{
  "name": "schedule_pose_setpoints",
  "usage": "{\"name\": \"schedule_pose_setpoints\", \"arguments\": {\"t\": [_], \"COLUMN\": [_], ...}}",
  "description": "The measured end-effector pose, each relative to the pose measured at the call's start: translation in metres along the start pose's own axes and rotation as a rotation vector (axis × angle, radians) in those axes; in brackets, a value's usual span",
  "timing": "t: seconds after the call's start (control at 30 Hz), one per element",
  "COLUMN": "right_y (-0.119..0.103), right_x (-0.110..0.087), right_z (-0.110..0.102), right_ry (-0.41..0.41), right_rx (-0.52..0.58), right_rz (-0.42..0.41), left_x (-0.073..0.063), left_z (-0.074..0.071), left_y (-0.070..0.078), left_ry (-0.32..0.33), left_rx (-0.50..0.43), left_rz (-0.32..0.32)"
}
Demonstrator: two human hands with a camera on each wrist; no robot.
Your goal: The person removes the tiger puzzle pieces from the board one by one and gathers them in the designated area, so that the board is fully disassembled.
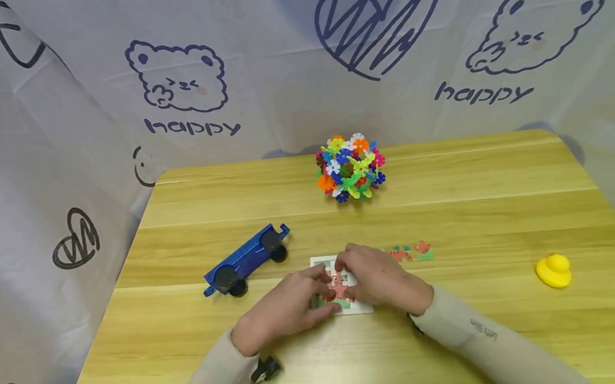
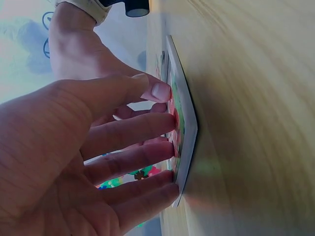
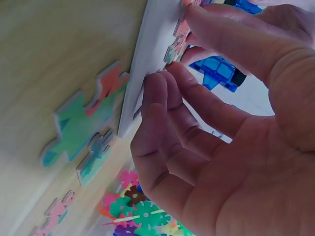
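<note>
A small white-framed jigsaw board (image 1: pixel 363 310) lies flat on the table, with red and green pieces in it. My left hand (image 1: pixel 293 303) reaches over its left side; the fingers are nearly straight and their tips rest on the pieces, as the left wrist view shows. From the right side comes my right hand (image 1: pixel 377 274), its thumb and index finger at either end of a red-and-green puzzle piece (image 3: pixel 173 48) over the board. The other right fingers are curled, with tips at the white border. Part of the picture is hidden under both hands.
Loose puzzle pieces (image 1: pixel 424 249) lie right of the board. A blue toy truck chassis (image 1: pixel 247 258) with black wheels sits left behind it. Farther back is a ball of colourful flower-shaped discs (image 1: pixel 350 167). A yellow rubber duck (image 1: pixel 554 271) stands at the right.
</note>
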State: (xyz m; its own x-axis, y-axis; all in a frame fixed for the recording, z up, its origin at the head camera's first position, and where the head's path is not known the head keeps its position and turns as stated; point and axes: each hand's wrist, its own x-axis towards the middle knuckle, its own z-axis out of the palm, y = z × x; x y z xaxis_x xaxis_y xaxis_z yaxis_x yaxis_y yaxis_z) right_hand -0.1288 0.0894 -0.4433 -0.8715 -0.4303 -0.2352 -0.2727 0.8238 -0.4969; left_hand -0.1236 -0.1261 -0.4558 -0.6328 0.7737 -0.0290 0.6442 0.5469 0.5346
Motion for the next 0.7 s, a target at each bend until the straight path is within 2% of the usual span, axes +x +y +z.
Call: {"name": "schedule_pose_setpoints", "arguments": {"t": [0.3,0.7], "right_y": [0.0026,0.0037], "right_x": [0.0059,0.0082], "right_z": [-0.0016,-0.0031], "right_ry": [-0.033,-0.047], "right_rx": [0.06,0.109], "right_rz": [0.03,0.044], "left_x": [0.0015,0.0019], "left_z": [-0.0033,-0.0014], "left_y": [0.0007,-0.0015], "left_ry": [-0.009,-0.002], "left_rx": [-0.011,-0.013], "left_rz": [-0.018,0.0]}}
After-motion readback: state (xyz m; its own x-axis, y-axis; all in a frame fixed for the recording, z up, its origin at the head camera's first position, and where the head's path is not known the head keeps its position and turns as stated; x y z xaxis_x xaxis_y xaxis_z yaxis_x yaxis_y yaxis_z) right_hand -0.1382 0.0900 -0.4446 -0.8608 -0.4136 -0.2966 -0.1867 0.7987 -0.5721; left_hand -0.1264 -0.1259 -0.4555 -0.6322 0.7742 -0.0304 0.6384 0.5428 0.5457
